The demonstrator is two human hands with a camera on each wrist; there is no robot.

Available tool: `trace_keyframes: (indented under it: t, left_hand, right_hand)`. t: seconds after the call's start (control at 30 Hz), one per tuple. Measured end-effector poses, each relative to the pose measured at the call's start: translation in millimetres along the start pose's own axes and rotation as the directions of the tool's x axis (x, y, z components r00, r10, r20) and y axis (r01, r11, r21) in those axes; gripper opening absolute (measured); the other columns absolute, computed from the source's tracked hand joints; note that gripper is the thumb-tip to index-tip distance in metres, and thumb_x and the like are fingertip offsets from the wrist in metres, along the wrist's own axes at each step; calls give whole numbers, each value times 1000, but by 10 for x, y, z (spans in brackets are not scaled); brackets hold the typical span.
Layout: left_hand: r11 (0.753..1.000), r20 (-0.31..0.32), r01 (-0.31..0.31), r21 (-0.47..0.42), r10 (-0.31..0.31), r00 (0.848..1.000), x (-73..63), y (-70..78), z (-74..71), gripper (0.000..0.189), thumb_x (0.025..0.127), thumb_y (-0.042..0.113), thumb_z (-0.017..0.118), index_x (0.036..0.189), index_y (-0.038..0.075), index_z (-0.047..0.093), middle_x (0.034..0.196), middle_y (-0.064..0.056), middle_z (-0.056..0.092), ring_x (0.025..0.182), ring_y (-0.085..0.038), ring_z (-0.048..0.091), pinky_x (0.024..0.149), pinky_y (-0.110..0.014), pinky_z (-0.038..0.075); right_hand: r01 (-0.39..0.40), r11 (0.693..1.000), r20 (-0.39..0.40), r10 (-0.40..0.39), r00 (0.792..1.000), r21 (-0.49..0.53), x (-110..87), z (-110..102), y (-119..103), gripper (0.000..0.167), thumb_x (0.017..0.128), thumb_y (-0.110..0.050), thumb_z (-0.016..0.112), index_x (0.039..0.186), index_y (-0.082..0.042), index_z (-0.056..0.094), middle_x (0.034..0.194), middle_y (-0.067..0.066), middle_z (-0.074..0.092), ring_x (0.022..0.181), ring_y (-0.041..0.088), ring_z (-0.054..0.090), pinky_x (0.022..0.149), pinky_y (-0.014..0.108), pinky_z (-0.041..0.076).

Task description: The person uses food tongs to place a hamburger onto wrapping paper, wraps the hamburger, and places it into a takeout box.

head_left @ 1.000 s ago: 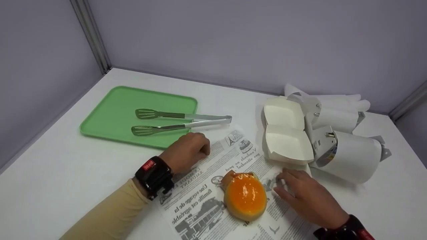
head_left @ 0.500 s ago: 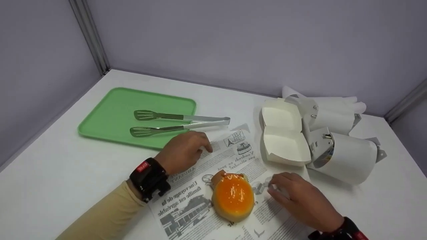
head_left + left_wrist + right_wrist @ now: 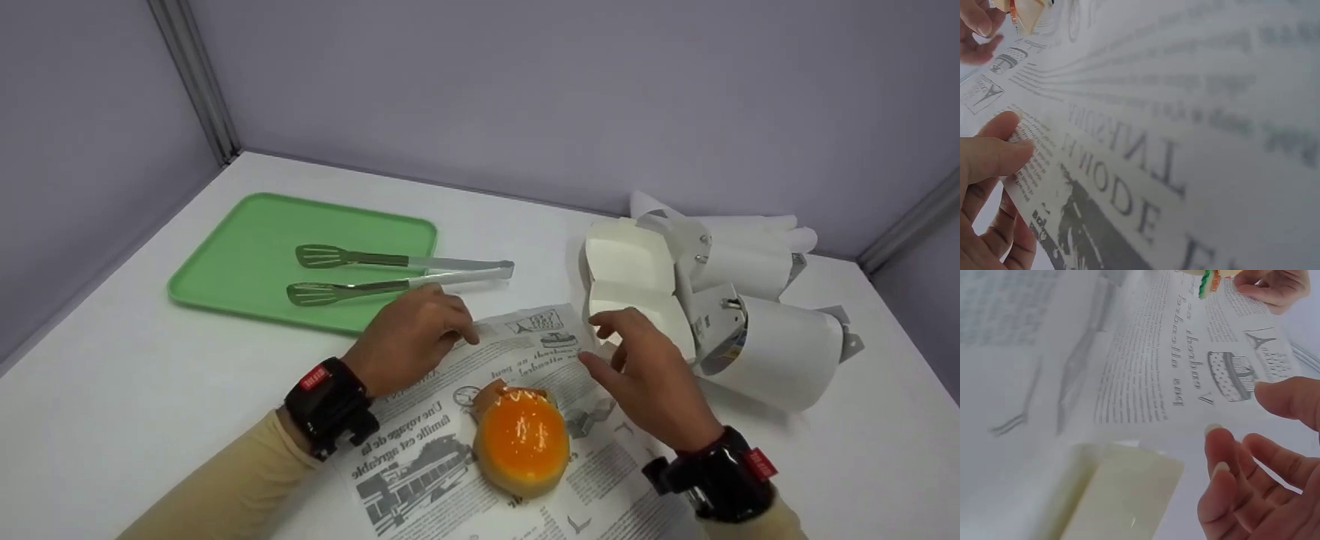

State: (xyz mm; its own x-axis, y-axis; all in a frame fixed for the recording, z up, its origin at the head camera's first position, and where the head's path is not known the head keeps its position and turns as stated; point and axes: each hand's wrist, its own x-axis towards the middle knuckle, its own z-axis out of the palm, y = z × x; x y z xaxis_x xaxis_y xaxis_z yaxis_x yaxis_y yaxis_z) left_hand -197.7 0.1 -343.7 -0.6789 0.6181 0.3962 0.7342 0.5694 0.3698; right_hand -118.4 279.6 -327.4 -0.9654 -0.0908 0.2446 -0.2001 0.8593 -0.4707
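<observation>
Two hands: reaching in over the printed paper, tan sleeves and black wrist units showing behind them.
Left hand: I am pinching the edge of the printed paper, thumb on top and fingers passing beneath it.
Right hand: I am gripping nothing; my fingers are curving loosely apart from the thumb beside the paper's far right corner. Contact with the sheet: cannot tell.
Burger: glossy orange top facing up, sitting on the paper between my hands but nearer me, well apart from the far edge of the desk.
Tray: green, lying toward the desk's far left corner.
Tongs: slotted heads resting on the tray, joined handle end projecting past its right edge.
Carton: white, lid folded back, standing just beyond my right hand, toward the desk's far edge.
White cylinders: two, with metal fittings, lying right of the carton toward the desk's far right corner.
</observation>
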Motion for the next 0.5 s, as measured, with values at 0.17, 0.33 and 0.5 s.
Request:
trace_keyframes:
  t: [0.17, 0.33, 0.5]
  left_hand:
    - [999, -22, -19, -26, 18, 1000, -35, 2, -20, 14, 85, 5, 77, 92, 18, 80, 96, 5, 78, 90, -14, 62, 82, -28, 52]
    - [999, -21, -9, -45, 8, 1000, -64, 23, -22, 11, 85, 6, 77, 88, 16, 75, 94, 5, 75, 91, -13, 63, 85, -29, 54]
    - [995, -2, 45, -93, -46, 999, -78, 79, -19, 17, 90, 12, 74, 97, 14, 58, 92, 0, 70, 89, -15, 65, 82, -30, 55]
  right_hand:
    - [-32, 999, 9, 32, 999, -14, 45, 65, -2, 23, 91, -14, 75, 114, -9, 70, 105, 1, 68, 62, 12, 50, 54, 21, 45]
    - [-19, 999, -19, 19, 1000, -27, 32, 107, -7, 4, 92, -12, 74, 95, -12, 74, 87, -1, 68, 59, 11, 49, 53, 21, 43]
    - [19, 999, -44, -20, 999, -31, 9, 105, -31, 6, 90, -8, 76, 90, -13, 73, 80, -1, 66, 57, 10, 48, 51, 21, 42]
